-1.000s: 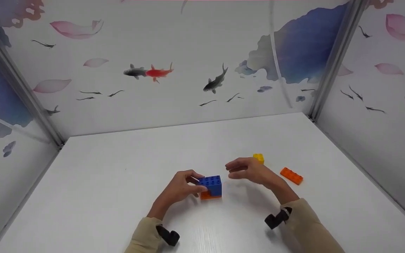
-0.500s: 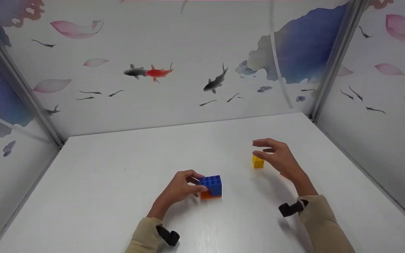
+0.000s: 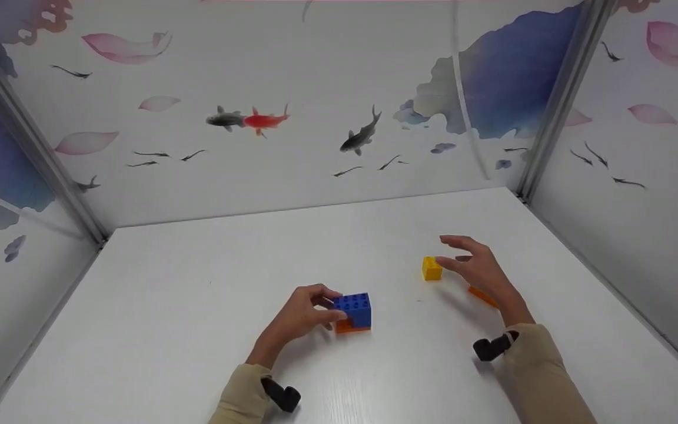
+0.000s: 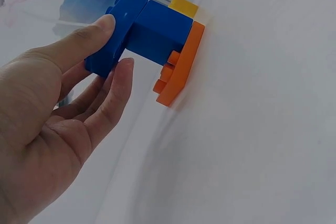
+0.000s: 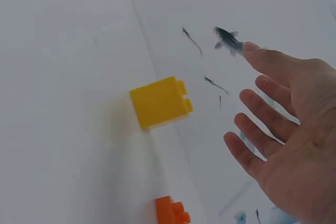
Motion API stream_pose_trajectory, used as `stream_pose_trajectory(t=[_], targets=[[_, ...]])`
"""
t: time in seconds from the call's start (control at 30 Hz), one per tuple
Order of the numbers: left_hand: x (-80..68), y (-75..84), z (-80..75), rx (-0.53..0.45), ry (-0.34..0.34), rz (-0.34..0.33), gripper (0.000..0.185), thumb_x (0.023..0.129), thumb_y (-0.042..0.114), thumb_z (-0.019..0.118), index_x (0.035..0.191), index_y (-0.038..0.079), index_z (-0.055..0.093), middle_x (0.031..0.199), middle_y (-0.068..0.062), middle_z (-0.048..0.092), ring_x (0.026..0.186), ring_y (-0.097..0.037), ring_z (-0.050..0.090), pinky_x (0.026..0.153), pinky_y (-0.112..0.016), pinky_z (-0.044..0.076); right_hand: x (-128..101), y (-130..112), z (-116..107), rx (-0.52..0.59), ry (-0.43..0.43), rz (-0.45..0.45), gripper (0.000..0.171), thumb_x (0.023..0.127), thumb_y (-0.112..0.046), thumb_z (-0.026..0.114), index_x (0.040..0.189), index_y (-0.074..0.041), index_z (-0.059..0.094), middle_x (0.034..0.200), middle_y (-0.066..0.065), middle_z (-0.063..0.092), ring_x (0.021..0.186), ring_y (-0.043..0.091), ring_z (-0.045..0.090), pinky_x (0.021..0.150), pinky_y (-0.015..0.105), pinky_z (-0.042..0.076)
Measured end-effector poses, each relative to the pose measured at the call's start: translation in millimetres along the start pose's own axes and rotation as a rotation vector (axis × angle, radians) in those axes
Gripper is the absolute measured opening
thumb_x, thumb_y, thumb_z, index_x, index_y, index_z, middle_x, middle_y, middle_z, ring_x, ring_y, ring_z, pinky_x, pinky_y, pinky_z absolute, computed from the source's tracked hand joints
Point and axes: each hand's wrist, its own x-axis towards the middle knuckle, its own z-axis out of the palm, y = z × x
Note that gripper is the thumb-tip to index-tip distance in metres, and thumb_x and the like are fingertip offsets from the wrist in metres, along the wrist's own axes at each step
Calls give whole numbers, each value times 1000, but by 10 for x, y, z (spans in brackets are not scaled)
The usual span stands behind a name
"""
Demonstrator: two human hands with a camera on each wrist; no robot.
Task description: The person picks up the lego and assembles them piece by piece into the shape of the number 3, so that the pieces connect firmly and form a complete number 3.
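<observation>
Gripping blue block (image 3: 353,308) stacked on orange plate (image 3: 351,327) mid-table (image 3: 198,306), left hand (image 3: 301,318) pinches it; right hand (image 3: 477,268), fingers spread & empty, hovers just beside yellow brick (image 3: 431,268), wide bare surface toward walls.

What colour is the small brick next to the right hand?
Yellow. The small brick lies apart from the open right hand, clearest in the right wrist view.

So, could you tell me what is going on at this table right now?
A person is working with toy bricks on a white table. The left hand grips a blue brick stacked on an orange brick. The right hand hovers open beside a small yellow brick, not touching it. Another orange brick lies partly hidden under that hand.
</observation>
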Motion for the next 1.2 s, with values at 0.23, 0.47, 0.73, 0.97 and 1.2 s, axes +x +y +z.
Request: stream_pose_trajectory(t=[0.23,0.47,0.73,0.97,1.2], targets=[[3,3,8,15,5,-9,41,87,27,79,119,5,66,114,-14,68,96,-19,66,72,-31,62,27,166,34,71,-36,14,71,93,-35,71,151,-8,40,159,17,37,147,39,35,116,53,39],[7,-3,10,2,6,-10,40,88,26,79,119,4,66,115,-14,68,97,-19,66,72,-31,62,22,244,60,194,-120,73,74,94,-30,70,154,-5,34,161,20,31,148,39,34,117,53,37],[5,-8,16,-1,5,-14,40,87,26,79,119,4,67,116,-14,68,97,-20,66,73,-32,62,30,246,148,183,-124,178,69,95,-27,69,154,-9,36,161,16,34,145,37,40,120,51,33],[2,1,10,25,28,-13,37,86,27,79,116,6,70,112,-13,70,91,-18,66,71,-30,61,58,228,205,157,-109,186,67,94,-23,70,152,-8,40,159,18,36,144,39,40,120,52,33],[12,9,16,-36,51,-48,33,84,24,81,111,6,71,111,-13,72,82,-16,64,64,-25,54,64,219,232,138,-109,182,65,94,-21,70,152,-8,41,157,19,40,143,38,42,120,51,35]])
